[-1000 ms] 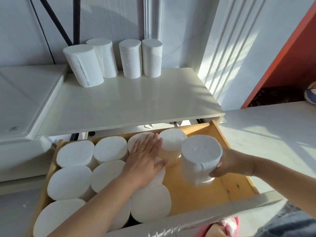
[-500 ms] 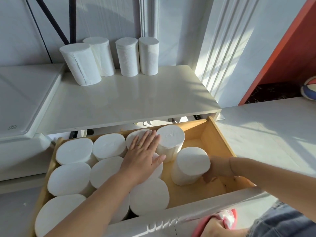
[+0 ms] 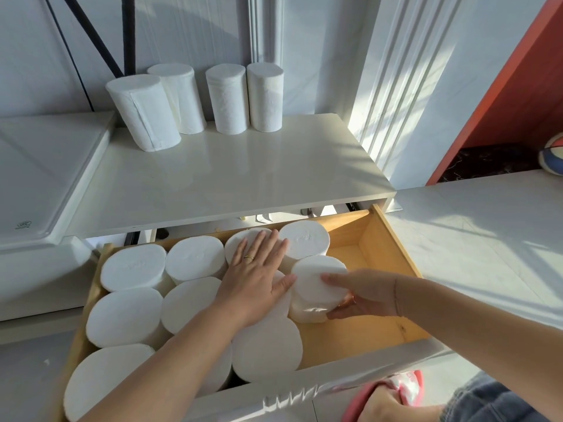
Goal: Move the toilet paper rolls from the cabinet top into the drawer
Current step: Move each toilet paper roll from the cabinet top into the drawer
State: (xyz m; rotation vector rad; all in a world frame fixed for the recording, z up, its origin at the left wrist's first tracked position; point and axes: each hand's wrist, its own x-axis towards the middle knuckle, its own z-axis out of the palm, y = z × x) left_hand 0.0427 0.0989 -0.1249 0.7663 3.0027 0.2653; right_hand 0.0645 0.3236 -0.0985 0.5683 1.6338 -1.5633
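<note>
Your cabinet top [image 3: 231, 181] is mostly bare now, with only four toilet paper rolls [image 3: 195, 102] left standing upright in a row at the back against the wall, the leftmost one leaning a little. Below it, the drawer [image 3: 387, 248] is pulled open and its left and middle parts are packed with upright rolls [image 3: 131, 315] touching one another in rows; you can see about ten round tops, though your forearms hide part of the front ones. The right side of the drawer floor is bare wood, so by the look of it there is room for the four that remain. Your left hand [image 3: 254, 280] lies flat and open, palm down, pressing on the tops of the packed rolls in the middle, a ring [image 3: 249, 257] showing on one finger. Your right hand [image 3: 362, 295] is wrapped around the side of the newest roll [image 3: 316, 280], thumb over its top edge, holding it upright on the drawer floor right against its neighbours. Judging from this, you are well past halfway: this roll is nearly seated, and once you let go, four more trips to the back of the top should finish the job.
</note>
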